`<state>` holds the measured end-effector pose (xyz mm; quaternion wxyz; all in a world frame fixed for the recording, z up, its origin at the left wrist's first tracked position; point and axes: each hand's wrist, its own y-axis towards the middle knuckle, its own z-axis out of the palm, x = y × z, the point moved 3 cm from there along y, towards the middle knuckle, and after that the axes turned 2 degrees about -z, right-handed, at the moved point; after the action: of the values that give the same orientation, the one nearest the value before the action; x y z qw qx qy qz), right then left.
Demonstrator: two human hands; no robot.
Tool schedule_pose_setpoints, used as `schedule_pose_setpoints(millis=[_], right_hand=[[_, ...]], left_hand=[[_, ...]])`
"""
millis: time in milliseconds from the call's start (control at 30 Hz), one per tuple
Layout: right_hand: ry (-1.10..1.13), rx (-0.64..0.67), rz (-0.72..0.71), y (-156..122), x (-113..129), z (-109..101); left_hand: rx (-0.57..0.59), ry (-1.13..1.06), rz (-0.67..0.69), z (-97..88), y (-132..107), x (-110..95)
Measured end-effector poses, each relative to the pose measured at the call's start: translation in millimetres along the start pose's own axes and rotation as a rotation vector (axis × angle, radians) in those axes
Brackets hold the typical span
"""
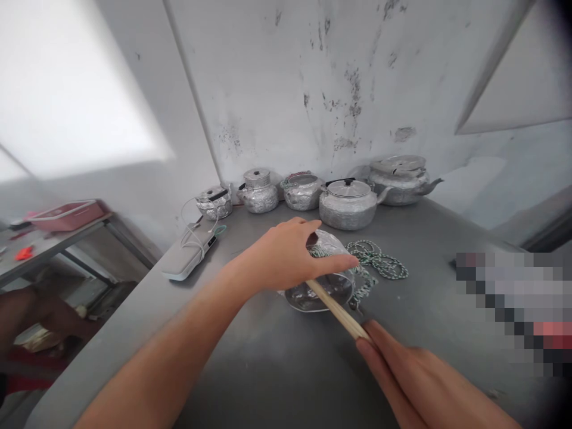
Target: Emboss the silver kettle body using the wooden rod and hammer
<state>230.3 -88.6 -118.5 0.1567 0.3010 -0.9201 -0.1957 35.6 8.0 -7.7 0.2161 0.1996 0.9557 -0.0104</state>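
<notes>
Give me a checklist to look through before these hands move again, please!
1. Right hand gripping the wooden stick: ok.
2. Left hand steadying the metal pot: cannot tell; fingertips are partly hidden.
3. Left hand clear of the stick: cannot tell; they overlap in this view.
4. Coiled cord away from the right hand: ok.
5. Pale device apart from the pot: ok.

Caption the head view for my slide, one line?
Right hand holding a wooden stick toward the mouth of a metal pot, left hand over it, lidded kettle behind.
</notes>
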Motion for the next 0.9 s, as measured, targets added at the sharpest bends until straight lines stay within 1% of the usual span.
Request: schedule_pose_setpoints(millis=[100,233,300,467,667,833,900], right_hand=[[0.017,0.020,0.006,2.2,0.0,-0.5],[0.049,-0.006,0.019,2.2,-2.7,-1.9],[0.045,0.000,0.004,1.5,-3.1,-1.4],[0.031,-0.069,-0.022,3.7,0.3,-4.9],[0.021,-0.071,-0.042,5.7,1.8,-6.1],[0.008,-0.038,-0.037,0.9,-2.3,-1.3],[0.011,-0.048,-0.043,-1.1,-3.1,-0.2]], left_hand=[[0.000,0.003,0.001,0.7,0.3,-0.5],[-0.017,0.015,0.010,1.8,1.0,-0.7],[-0.017,0.020,0.014,2.2,1.2,-0.6],[-0.009,0.008,0.009,1.9,1.7,0.3],[-0.005,-0.004,0.007,2.6,2.0,1.7],[-0.008,-0.008,0.009,2.7,1.6,1.7],[-0.012,-0.003,0.009,2.4,1.8,1.3]])
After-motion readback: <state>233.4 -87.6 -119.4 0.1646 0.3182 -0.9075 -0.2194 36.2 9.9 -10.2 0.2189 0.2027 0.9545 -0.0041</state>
